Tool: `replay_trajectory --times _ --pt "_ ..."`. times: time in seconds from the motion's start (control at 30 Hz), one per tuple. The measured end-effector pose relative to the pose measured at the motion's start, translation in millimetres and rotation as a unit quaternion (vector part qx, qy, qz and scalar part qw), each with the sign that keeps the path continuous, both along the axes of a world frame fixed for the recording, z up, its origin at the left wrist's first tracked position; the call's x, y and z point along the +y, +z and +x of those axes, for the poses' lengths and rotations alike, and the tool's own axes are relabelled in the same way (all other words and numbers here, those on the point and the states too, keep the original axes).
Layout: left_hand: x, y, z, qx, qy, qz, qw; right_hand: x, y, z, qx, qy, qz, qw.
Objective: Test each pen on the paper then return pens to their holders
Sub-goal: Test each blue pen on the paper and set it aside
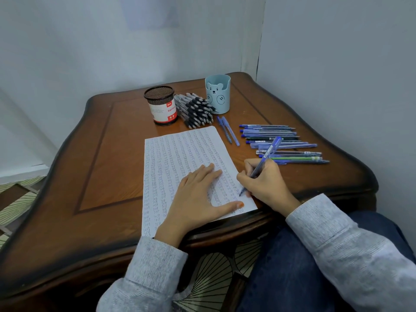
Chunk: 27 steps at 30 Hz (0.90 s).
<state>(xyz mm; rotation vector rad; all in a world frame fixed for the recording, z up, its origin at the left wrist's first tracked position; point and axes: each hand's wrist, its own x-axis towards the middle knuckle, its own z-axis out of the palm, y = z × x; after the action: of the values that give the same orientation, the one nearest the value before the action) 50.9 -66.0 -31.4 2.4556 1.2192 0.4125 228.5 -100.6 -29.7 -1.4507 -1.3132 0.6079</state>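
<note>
A white sheet of paper, covered with rows of small written marks, lies on the wooden table. My left hand rests flat on the paper's lower part, fingers spread. My right hand grips a blue pen, whose tip touches the paper near its lower right corner. A black mesh holder and a light blue bear holder stand at the back. Between them lies a heap of dark pens. Several blue pens lie in a row at the right. Two blue pens lie beside the paper's top right corner.
The table stands in a room corner, with walls close behind and to the right. A patterned floor shows at the left and under the table's front edge. My knees in dark blue trousers sit at the lower right.
</note>
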Motion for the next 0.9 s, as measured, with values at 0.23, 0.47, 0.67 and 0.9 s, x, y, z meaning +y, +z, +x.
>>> replay_trajectory --times 0.23,0.47,0.67,0.9 --pt "-0.6 0.8 0.4 0.002 0.002 -0.003 1.000 0.5 0.9 0.1 0.005 -0.007 0.000 1.000" --pt "-0.3 0.9 0.4 0.002 0.001 -0.002 1.000 -0.6 -0.6 3.9 0.021 -0.020 0.004 1.000" --pt "0.9 -1.3 -0.7 0.001 0.002 0.001 1.000 0.6 -1.0 1.9 0.010 -0.004 -0.009 1.000" --pt "0.8 -0.2 -0.3 0.005 0.001 -0.001 1.000 0.5 -1.0 2.5 0.021 -0.012 -0.002 1.000"
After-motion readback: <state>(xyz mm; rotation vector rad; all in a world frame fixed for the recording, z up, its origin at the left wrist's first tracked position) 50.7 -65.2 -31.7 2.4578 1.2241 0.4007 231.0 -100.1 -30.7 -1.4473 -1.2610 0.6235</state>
